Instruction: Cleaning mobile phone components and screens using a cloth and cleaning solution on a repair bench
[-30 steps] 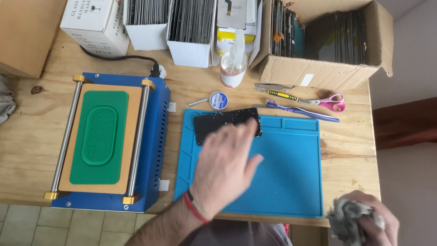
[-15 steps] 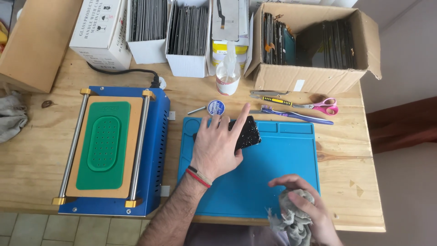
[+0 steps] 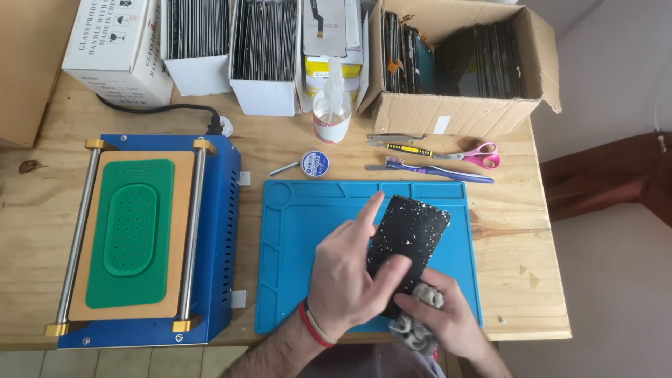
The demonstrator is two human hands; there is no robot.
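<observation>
Hands meet over the blue silicone work mat [image 3: 308, 231], where a black phone screen [image 3: 413, 227] speckled with white bits lies tilted. The left hand [image 3: 346, 276] grips its lower edge, index finger stretched along the side. The right hand [image 3: 441, 315] closes around a grey cloth [image 3: 420, 329] just beneath the screen.

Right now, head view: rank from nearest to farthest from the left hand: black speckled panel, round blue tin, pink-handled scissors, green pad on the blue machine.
1. black speckled panel: under the left hand, touching it, on the blue mat.
2. round blue tin: just beyond the mat's far edge.
3. green pad, to the left, and pink-handled scissors, far right: too close to call.
</observation>
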